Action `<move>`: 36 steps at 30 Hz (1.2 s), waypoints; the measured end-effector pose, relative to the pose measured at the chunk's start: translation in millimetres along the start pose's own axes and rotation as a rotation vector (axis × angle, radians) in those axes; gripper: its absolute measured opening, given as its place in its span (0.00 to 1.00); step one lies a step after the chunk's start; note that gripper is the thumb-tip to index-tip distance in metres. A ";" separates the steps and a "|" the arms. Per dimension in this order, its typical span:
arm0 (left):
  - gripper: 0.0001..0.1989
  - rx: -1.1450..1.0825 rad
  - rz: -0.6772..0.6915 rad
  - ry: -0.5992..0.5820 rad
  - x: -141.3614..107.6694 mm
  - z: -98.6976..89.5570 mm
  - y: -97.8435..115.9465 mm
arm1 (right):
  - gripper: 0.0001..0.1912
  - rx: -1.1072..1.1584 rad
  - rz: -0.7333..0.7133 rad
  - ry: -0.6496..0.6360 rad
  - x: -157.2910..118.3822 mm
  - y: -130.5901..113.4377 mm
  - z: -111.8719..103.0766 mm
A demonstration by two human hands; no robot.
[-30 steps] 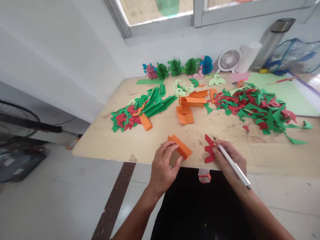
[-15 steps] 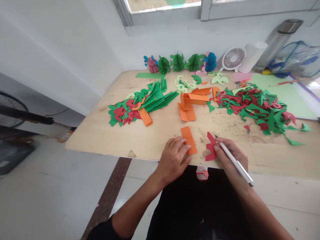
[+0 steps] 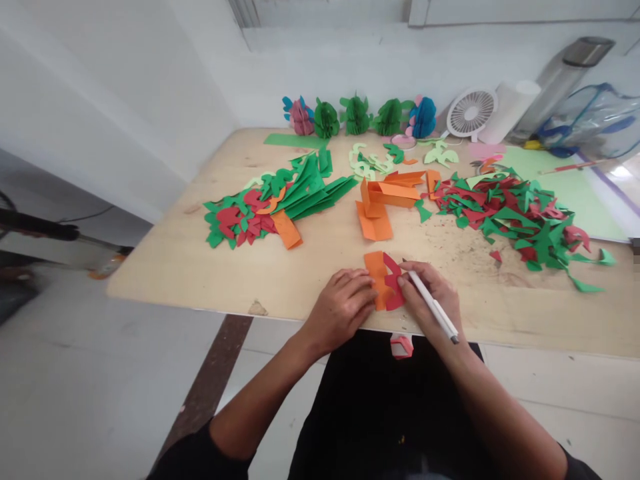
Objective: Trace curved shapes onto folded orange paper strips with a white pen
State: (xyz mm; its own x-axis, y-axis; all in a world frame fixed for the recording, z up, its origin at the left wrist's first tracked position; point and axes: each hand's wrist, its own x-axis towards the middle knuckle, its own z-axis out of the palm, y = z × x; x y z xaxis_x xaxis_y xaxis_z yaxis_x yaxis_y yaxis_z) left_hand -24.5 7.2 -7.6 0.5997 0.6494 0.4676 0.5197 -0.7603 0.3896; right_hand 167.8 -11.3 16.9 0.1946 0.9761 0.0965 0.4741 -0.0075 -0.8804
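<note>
An orange paper strip (image 3: 375, 262) lies at the table's front edge. My left hand (image 3: 343, 300) rests over its left side, fingers laid on the paper and holding it down. A red paper cut-out (image 3: 395, 283) with jagged prongs overlaps the strip's right side. My right hand (image 3: 433, 293) pinches the red cut-out's right edge between thumb and finger. That same hand also grips a white pen (image 3: 433, 305), its dark tip pointing up and left, its other end slanting toward me.
Folded orange papers (image 3: 377, 207) lie ahead. Green and red cut pieces (image 3: 245, 217) are piled left, paper scraps (image 3: 520, 220) right. Honeycomb paper figures (image 3: 357, 117), a small white fan (image 3: 471, 115) and a bottle (image 3: 565, 83) stand along the wall.
My right hand has moved left with the pen and the red cut-out, bringing the cut-out from beside the orange strip onto it. My left hand stays on the strip. The view has shifted slightly.
</note>
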 end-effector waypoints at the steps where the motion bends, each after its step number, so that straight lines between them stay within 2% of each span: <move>1: 0.09 -0.004 -0.004 0.001 0.0 0.6 -0.2 | 0.12 -0.015 -0.004 -0.013 1.9 -1.3 2.9; 10: 0.09 -0.065 -0.066 -0.028 -0.2 1.0 -1.7 | 0.10 -0.244 -0.121 -0.011 10.4 -0.1 20.3; 17: 0.12 -0.063 -0.055 0.004 1.7 -1.7 -0.7 | 0.11 -0.405 -0.237 -0.003 9.8 4.6 25.9; 27: 0.11 -0.056 -0.074 -0.081 0.2 -0.5 -0.6 | 0.11 -0.440 -0.259 0.012 10.5 5.0 27.8; 36: 0.12 -0.054 -0.075 -0.058 0.0 0.0 -0.5 | 0.12 -0.474 -0.295 0.004 13.4 5.4 30.2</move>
State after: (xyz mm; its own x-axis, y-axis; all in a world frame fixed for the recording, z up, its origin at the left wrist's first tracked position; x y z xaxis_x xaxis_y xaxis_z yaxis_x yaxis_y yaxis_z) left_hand -24.8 7.5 -7.8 0.5956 0.7028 0.3891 0.5321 -0.7080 0.4643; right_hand 147.1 8.2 -0.6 -0.0025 0.9508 0.3098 0.8429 0.1687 -0.5110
